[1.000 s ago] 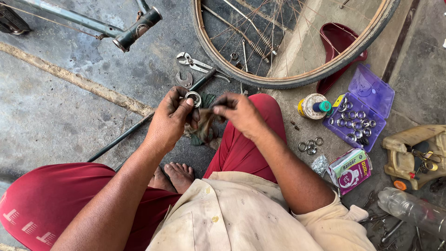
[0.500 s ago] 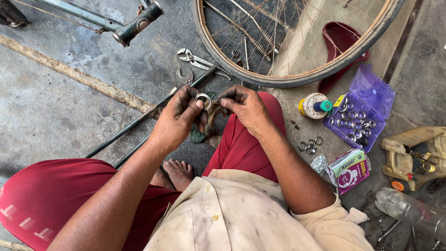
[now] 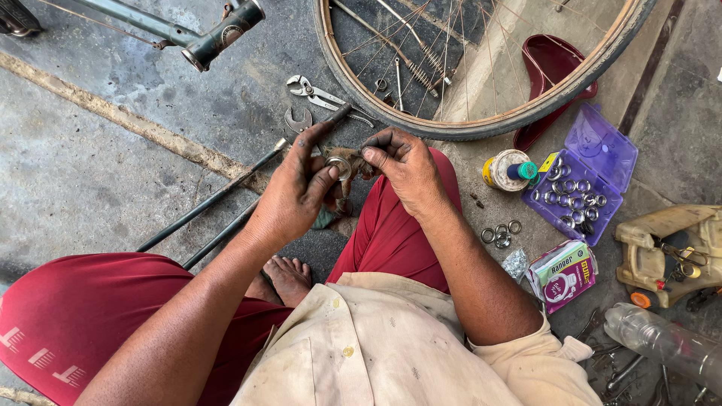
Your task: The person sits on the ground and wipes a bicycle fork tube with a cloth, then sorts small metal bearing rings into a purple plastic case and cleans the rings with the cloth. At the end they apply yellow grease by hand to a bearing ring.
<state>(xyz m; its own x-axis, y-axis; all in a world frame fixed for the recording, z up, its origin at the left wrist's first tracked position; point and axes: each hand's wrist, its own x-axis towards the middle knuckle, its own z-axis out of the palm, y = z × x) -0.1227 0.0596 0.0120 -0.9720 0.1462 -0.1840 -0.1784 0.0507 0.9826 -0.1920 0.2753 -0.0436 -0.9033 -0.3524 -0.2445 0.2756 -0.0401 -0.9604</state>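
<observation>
Steel bearing cup [image 3: 339,166], pinched between thumb and forefinger of the left hand [image 3: 297,192] just above the knee, is being wiped or greased by the right hand [image 3: 406,169], fingertips curled onto it; seating it likely needs steady alignment, with spare rings [image 3: 502,234] at four o'clock.

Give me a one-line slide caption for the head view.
Seated person's left hand pinches a small metal ring that right hand touches, beside a bicycle wheel.
</observation>
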